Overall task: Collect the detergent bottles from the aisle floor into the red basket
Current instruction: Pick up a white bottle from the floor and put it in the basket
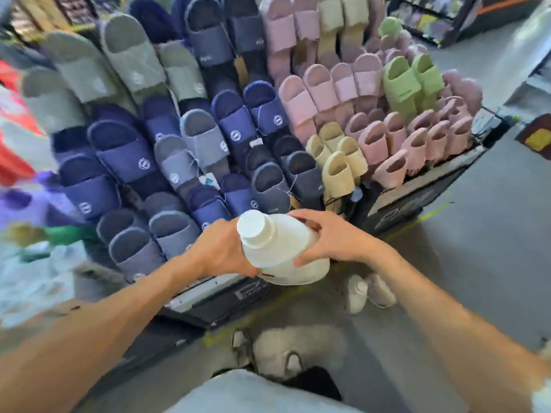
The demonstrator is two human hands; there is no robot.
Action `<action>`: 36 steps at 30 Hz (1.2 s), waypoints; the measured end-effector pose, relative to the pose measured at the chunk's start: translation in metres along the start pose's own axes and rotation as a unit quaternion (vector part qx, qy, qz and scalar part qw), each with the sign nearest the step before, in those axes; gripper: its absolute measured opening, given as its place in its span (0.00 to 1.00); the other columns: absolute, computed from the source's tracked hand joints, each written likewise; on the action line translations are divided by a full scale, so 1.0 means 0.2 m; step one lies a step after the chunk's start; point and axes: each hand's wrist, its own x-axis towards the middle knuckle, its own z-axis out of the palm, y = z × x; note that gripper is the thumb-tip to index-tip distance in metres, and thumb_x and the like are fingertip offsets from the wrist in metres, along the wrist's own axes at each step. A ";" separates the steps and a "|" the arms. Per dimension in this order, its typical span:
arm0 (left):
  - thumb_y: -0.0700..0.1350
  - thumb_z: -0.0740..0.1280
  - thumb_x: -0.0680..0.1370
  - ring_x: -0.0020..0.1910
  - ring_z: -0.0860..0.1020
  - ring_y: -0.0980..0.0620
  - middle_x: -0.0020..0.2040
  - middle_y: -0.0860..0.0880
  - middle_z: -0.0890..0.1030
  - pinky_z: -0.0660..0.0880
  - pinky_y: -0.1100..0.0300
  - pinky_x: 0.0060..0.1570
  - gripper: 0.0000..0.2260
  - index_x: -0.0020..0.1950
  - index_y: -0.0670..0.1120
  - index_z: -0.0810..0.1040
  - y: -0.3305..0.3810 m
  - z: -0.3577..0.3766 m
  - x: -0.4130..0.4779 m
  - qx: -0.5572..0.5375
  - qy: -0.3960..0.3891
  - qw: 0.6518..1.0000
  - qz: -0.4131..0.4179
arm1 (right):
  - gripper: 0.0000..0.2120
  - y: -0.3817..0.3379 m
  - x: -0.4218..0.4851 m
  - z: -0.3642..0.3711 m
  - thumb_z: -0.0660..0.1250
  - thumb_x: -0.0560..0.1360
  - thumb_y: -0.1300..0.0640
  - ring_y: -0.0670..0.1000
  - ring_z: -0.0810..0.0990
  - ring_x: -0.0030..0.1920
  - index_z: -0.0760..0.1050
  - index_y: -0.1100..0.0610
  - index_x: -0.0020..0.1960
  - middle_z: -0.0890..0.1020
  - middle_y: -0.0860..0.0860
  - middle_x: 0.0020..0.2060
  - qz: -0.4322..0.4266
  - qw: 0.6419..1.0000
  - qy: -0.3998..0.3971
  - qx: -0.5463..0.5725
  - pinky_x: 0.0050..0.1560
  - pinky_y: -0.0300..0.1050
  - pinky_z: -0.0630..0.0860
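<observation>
A white detergent bottle (277, 251) with a wide white cap is held up in front of me, cap pointing up and to the left. My left hand (222, 248) grips its left side near the neck. My right hand (325, 236) wraps over its right side. Two more white bottles (356, 293) (381, 290) lie on the grey floor below and to the right. Another white shape (286, 350), blurred, lies on the floor near my legs. No red basket shows as such; only a red blur (12, 162) at the left edge.
A low display stand (226, 296) packed with several rows of slippers (208, 138) in grey, navy, pink, cream and green fills the middle. Grey aisle floor (477, 248) runs along the right. Shelving (432, 16) stands at the far top right.
</observation>
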 end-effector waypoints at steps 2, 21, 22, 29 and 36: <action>0.67 0.73 0.58 0.43 0.79 0.43 0.42 0.56 0.77 0.74 0.53 0.43 0.30 0.55 0.56 0.76 -0.11 -0.04 -0.20 0.005 0.029 0.999 -0.025 | 0.43 -0.17 0.08 0.07 0.84 0.62 0.46 0.38 0.75 0.63 0.69 0.40 0.73 0.76 0.33 0.63 -0.031 0.998 -0.034 -0.031 0.67 0.48 0.73; 0.71 0.73 0.60 0.50 0.80 0.46 0.51 0.53 0.82 0.77 0.52 0.49 0.36 0.63 0.55 0.75 -1.00 -0.27 -2.67 -0.043 0.129 0.906 -0.401 | 0.39 -1.92 0.38 2.00 0.84 0.63 0.43 0.42 0.75 0.60 0.66 0.35 0.67 0.75 0.33 0.59 -0.304 0.874 -0.323 -0.200 0.62 0.45 0.72; 0.70 0.74 0.60 0.49 0.80 0.47 0.50 0.53 0.82 0.77 0.52 0.49 0.34 0.61 0.55 0.76 -1.02 -0.29 -2.79 -0.042 0.135 0.897 -0.418 | 0.38 -2.01 0.38 2.11 0.84 0.63 0.44 0.41 0.76 0.60 0.68 0.36 0.67 0.77 0.33 0.59 -0.312 0.868 -0.337 -0.190 0.61 0.45 0.73; 0.66 0.78 0.61 0.46 0.77 0.49 0.45 0.58 0.74 0.69 0.57 0.45 0.34 0.62 0.55 0.75 -1.20 -0.34 -3.53 -0.031 0.186 0.823 -0.536 | 0.40 -2.59 0.41 2.86 0.85 0.63 0.47 0.42 0.79 0.62 0.72 0.40 0.71 0.81 0.39 0.62 -0.388 0.788 -0.449 -0.162 0.65 0.52 0.78; 0.69 0.74 0.58 0.45 0.75 0.54 0.45 0.62 0.75 0.67 0.59 0.44 0.33 0.60 0.59 0.75 -1.43 -0.28 -4.18 -0.064 0.232 0.743 -0.624 | 0.36 -3.10 0.42 3.63 0.86 0.62 0.49 0.41 0.80 0.58 0.75 0.43 0.66 0.82 0.39 0.57 -0.475 0.691 -0.516 -0.176 0.61 0.51 0.80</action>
